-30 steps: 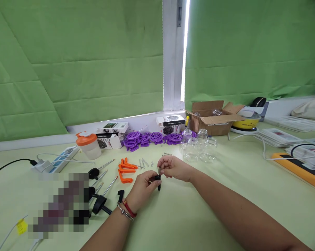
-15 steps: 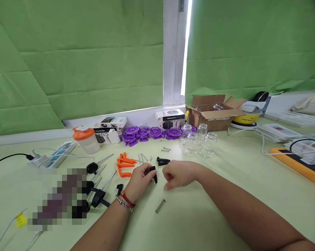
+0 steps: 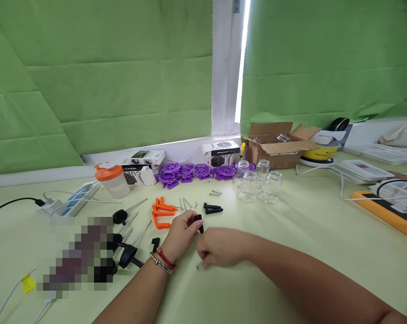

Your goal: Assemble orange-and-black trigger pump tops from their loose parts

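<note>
A small black plastic part is pinched between the thumb and fingers of my left hand. My right hand, slightly blurred, is closed with its fingertips on a metal coil spring; only one end of the spring shows beyond them. Two similar springs lie farther back. Just beyond my hands rest more black plastic parts. Left of my left wrist is another black piece, and orange L-shaped handles lie behind it, near metal screws.
Purple lids, clear glass jars and an open cardboard box line the back. At left stand an orange-lidded cup, a power strip and black-knobbed metal rods. An orange-and-black case lies at right.
My right hand has come down and toward me onto the spring, which has shifted slightly left. My left hand keeps the black part in about the same place.
</note>
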Tool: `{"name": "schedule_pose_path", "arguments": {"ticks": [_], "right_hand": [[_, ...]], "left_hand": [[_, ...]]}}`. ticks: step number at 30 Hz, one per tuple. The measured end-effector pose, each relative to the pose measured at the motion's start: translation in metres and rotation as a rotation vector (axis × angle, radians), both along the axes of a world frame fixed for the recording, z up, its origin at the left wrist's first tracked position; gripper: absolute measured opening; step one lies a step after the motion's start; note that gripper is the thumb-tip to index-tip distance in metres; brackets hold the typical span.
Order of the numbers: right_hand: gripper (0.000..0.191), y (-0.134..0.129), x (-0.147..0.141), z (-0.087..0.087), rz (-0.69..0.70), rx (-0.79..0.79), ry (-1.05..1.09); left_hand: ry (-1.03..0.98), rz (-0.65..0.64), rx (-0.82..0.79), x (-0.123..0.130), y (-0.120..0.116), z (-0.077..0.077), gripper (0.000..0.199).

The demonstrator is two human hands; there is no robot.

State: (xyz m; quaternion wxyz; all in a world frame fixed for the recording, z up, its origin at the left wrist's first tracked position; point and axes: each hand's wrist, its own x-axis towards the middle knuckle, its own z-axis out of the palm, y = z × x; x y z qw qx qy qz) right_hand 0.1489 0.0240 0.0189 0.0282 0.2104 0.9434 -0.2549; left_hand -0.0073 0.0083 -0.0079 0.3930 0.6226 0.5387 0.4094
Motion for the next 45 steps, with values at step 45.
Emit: {"name": "schedule_pose_path", "arguments": {"ticks": [45], "right_hand": [[0.015,0.051,0.021,-0.009,-0.437,-0.575,0.707]], "left_hand": [[0.070,-0.155,-0.026,0.004,-0.005,0.002,0.020]]}}
